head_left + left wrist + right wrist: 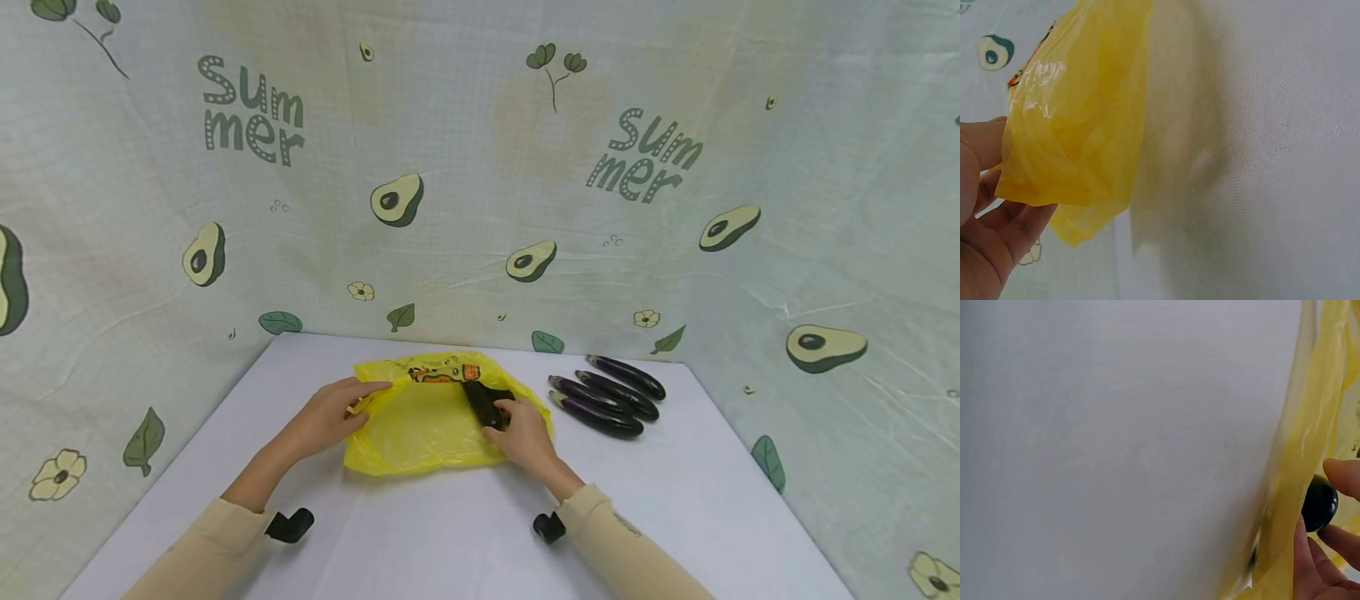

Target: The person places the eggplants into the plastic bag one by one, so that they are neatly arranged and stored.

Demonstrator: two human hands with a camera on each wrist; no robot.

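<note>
A yellow plastic bag with a printed orange figure lies on the table, its mouth spread open toward me. My left hand pinches the bag's left edge between thumb and fingers; in the left wrist view the yellow plastic hangs from that hand. With my right hand I grip a dark eggplant at the bag's right side. Its round, glossy end shows between the fingers in the right wrist view. Another dark patch beside it is partly hidden by the hand.
Several dark purple eggplants lie side by side on the white table, right of the bag. Cloth walls with avocado prints enclose the table at the back and sides. Black wrist devices sit at both sleeves.
</note>
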